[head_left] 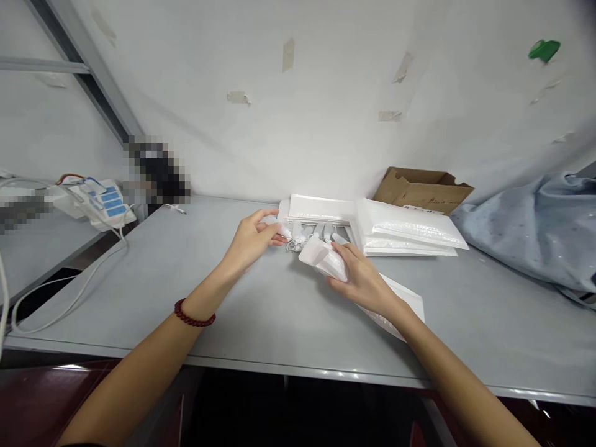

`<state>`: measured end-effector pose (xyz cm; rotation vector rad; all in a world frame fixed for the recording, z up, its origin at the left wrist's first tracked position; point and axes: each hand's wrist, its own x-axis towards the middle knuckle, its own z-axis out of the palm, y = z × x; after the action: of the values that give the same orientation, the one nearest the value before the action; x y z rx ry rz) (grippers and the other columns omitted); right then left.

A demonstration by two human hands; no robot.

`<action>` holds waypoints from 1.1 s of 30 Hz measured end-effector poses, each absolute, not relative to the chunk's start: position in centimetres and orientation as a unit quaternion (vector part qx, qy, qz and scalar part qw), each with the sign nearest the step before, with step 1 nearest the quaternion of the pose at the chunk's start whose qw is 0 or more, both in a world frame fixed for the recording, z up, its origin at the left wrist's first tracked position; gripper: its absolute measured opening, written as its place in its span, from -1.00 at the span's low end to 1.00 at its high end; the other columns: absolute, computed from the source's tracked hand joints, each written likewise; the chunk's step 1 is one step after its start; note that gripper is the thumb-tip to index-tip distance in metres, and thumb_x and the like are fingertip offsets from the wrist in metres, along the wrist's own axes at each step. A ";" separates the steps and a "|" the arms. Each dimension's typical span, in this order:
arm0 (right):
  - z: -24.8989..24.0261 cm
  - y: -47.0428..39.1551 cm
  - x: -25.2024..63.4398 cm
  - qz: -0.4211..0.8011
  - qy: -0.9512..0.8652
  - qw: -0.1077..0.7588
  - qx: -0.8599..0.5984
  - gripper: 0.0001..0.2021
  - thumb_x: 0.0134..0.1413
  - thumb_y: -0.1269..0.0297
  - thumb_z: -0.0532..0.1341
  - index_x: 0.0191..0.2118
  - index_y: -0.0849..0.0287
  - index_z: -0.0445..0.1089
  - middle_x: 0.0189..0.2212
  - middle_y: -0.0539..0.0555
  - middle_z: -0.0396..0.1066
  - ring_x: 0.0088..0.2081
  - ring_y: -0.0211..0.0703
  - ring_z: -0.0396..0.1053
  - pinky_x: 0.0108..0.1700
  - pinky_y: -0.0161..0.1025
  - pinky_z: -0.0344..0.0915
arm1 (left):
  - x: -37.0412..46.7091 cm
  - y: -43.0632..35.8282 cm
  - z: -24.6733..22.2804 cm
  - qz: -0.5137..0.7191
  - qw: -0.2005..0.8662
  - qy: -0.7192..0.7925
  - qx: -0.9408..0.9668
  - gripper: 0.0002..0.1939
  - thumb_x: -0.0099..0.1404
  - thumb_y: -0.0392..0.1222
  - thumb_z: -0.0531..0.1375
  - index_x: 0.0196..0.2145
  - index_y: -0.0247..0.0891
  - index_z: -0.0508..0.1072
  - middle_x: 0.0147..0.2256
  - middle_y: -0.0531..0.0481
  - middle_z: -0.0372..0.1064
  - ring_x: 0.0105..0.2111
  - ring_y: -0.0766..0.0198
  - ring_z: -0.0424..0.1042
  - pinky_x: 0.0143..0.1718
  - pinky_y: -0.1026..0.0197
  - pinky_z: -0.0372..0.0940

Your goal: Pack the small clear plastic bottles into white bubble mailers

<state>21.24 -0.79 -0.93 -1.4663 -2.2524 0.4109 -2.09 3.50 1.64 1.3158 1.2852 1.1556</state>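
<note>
My right hand (356,273) is closed round a white bubble mailer (331,264). The mailer's near end points left, and its rest runs under my wrist toward the lower right. My left hand (256,239), with a dark red beaded bracelet (193,315) on the wrist, has thumb and fingers bent round a small white item in clear wrapping (283,230); its exact kind is hard to make out. Between both hands lies a bunch of small white corded pieces (305,234), partly hidden by the held mailer.
Behind the corded pieces lie flat white mailers (321,207), and a stack of bubble mailers (412,230) is to their right. A cardboard box (419,189) stands at the wall. Light blue cloth (535,230) covers the right side. White cables (100,267) and a power strip (112,205) are left.
</note>
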 end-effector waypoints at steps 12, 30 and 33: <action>-1.2 -0.8 21.1 0.144 -0.812 0.222 -0.520 -0.40 -0.05 0.27 0.16 0.17 0.27 0.14 -0.05 0.27 0.28 0.00 0.14 0.27 0.04 0.08 0.25 | 0.7 1.7 -0.8 0.520 0.439 0.504 0.532 -0.71 0.16 -0.10 0.28 -0.18 -0.27 0.43 -0.43 0.02 0.50 -0.37 0.23 0.47 -0.22 0.14 0.37; -0.8 -1.3 21.0 0.174 -0.805 0.240 -0.514 -0.42 -0.01 0.24 0.16 0.18 0.24 0.14 -0.05 0.23 0.28 0.04 0.15 0.26 0.04 0.06 0.26 | -6.6 8.7 -2.2 0.196 0.117 0.586 0.777 -0.49 0.02 -0.44 0.05 -0.08 -0.25 0.54 0.05 -0.16 0.40 0.09 -0.03 0.28 0.15 0.03 0.10; -0.7 -1.3 21.0 0.168 -0.806 0.241 -0.514 -0.42 -0.01 0.25 0.15 0.18 0.23 0.13 -0.02 0.24 0.28 0.05 0.16 0.25 0.04 0.07 0.25 | -7.5 8.6 -2.0 0.143 0.114 0.580 0.794 -0.55 -0.01 -0.41 0.05 -0.20 -0.23 0.57 -0.11 -0.15 0.48 -0.05 -0.01 0.39 0.01 0.10 0.21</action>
<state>21.00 -1.29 -0.73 -1.4070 -2.2046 0.4596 -7.51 8.65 -1.98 2.3276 1.6993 0.4201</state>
